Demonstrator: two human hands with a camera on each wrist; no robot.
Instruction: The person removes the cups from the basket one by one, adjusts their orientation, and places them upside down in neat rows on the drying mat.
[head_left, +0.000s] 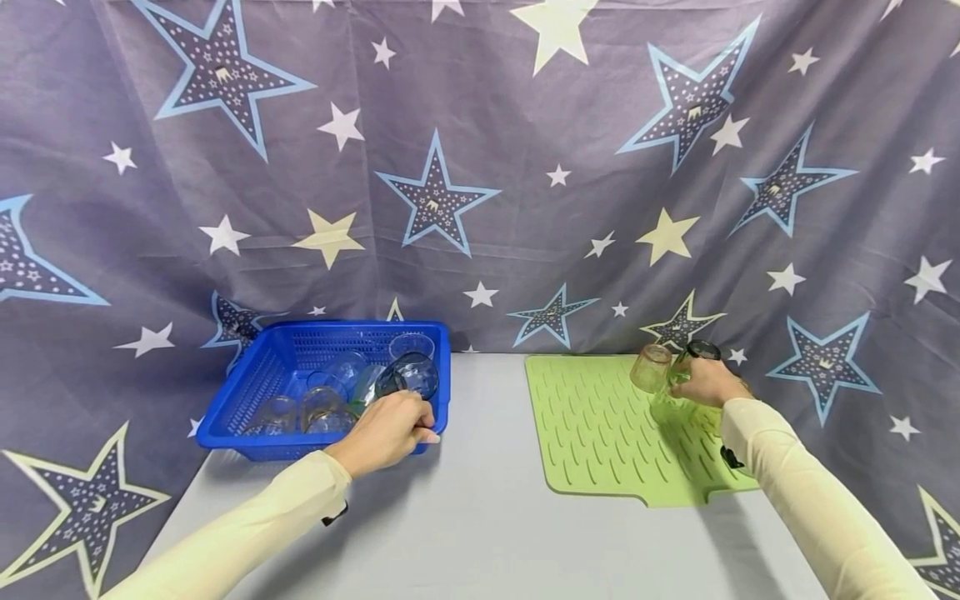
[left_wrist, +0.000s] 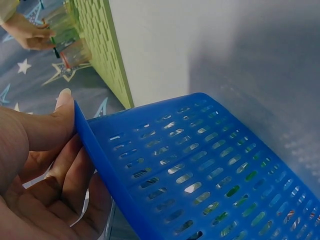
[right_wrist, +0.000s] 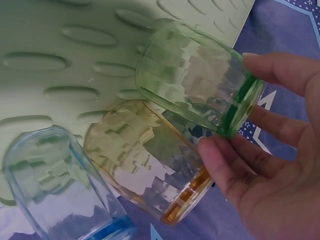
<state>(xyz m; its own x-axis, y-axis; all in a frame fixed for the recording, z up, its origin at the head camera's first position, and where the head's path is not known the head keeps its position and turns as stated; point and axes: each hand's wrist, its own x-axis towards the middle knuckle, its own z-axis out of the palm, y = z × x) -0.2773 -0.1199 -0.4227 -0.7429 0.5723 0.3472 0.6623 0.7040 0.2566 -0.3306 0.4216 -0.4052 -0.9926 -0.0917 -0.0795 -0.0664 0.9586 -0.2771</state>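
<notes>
A: Right side first. What am I logging?

B: Right grip (head_left: 708,385): pinching the green glass (right_wrist: 185,75) by its thick base, digits on opposite sides. I have the glass over the green mat (head_left: 577,425), mouth toward the ribbed surface; whether the mouth touches it, I cannot tell.

A: Neighbours?

B: On my right wrist feed, an amber glass (right_wrist: 145,160) sits just beside the green one, with a blue glass (right_wrist: 60,180) on the amber one's far side. Both have their mouths to the mat and their coloured bases up.

A: And my left?

B: Left grip (head_left: 386,433): at the near right part of the rim of the blue basket (head_left: 262,451), fingers curled, thumb along the edge. Whether it clasps the rim, I cannot tell.

A: Basket contents?

B: Several glasses, mostly clear. A dark blue glass (head_left: 417,377) lies tilted on top, just beyond the left grip.

A: Surroundings?

B: Basket on the left of the pale bench (head_left: 487,500), mat on the right, well apart. Behind both I note a star-printed cloth (head_left: 480,92).
</notes>
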